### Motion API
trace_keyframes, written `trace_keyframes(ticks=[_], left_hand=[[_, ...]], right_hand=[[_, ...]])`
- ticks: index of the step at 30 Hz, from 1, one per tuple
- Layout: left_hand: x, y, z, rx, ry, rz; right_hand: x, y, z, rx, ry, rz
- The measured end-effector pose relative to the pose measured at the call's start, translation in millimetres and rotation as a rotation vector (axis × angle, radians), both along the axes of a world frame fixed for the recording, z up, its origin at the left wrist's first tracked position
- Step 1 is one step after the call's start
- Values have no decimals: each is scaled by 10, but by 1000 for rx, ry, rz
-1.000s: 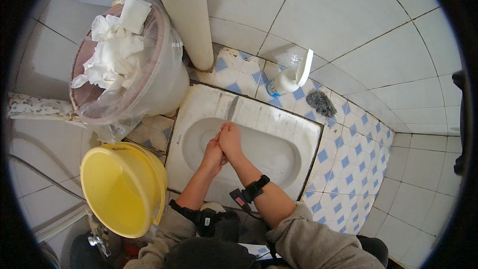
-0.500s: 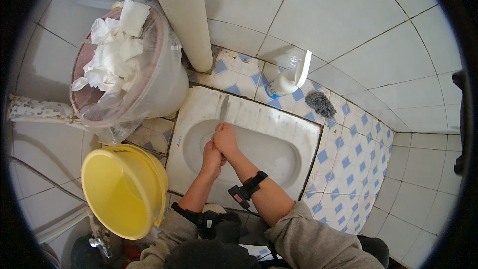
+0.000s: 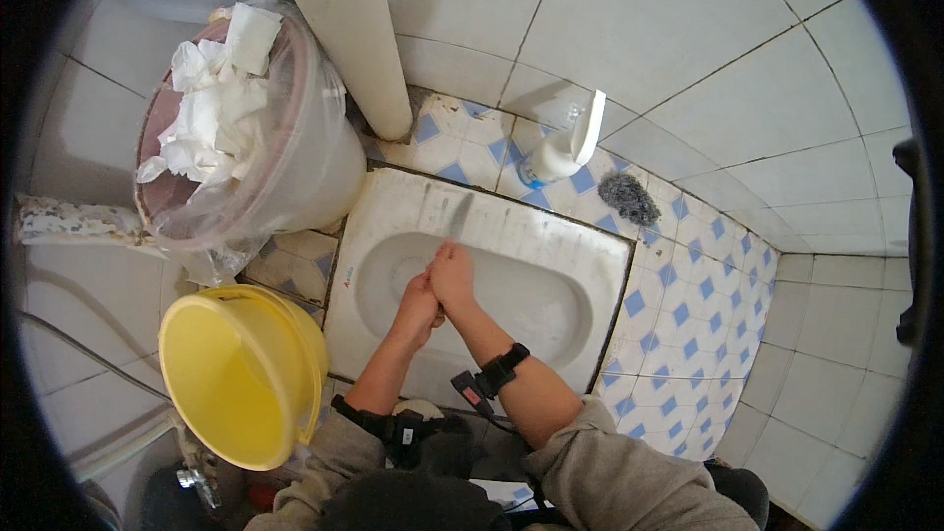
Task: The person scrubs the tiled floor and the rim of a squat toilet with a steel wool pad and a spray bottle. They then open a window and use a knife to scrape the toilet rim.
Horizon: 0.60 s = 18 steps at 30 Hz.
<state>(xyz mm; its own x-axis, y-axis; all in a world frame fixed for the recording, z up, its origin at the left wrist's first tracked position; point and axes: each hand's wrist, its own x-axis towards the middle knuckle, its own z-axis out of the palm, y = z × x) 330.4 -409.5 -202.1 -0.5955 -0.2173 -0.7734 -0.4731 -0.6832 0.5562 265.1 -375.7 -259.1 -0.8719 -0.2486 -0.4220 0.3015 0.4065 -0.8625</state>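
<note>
Both my hands are closed together over the white squat toilet [image 3: 615,275]. My right hand [image 3: 452,275] sits on the far side, fingers wrapped round the hidden handle of a narrow grey blade [image 3: 462,218], which looks like a knife. The blade points away from me and lies low over the ridged far rim of the toilet, where dark marks show. My left hand [image 3: 421,303] presses against the right one from the near left, its fingers curled. How much of the handle it grips is hidden.
A yellow bucket [image 3: 177,374] stands at the left. Behind it is a lined bin [image 3: 329,138] heaped with white tissue [image 3: 221,108], beside a pale pipe [image 3: 344,29]. A white bottle [image 3: 560,155] and a dark scouring pad [image 3: 629,199] rest on the tiles beyond the toilet.
My hands and the blade have shifted slightly right along the far rim, and the blade now tilts more to the right. The view has moved a little; nothing was let go.
</note>
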Motion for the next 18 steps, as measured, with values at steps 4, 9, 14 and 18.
trace_keyframes(ticks=[4, 9, 14, 18], left_hand=[[29, -26, -9, -46, -13, 62], [50, -41, -82, -14, 61, 139], [57, -76, -93, -109, 31, 130], [30, -173, -17, -119, 80, 238]], right_hand=[[-14, -81, -13, 119, 101, 61], [-35, -123, -5, 147, 158, 218], [-31, -227, -57, 96, 227, 233], [-63, -364, -87, 26, 117, 302]])
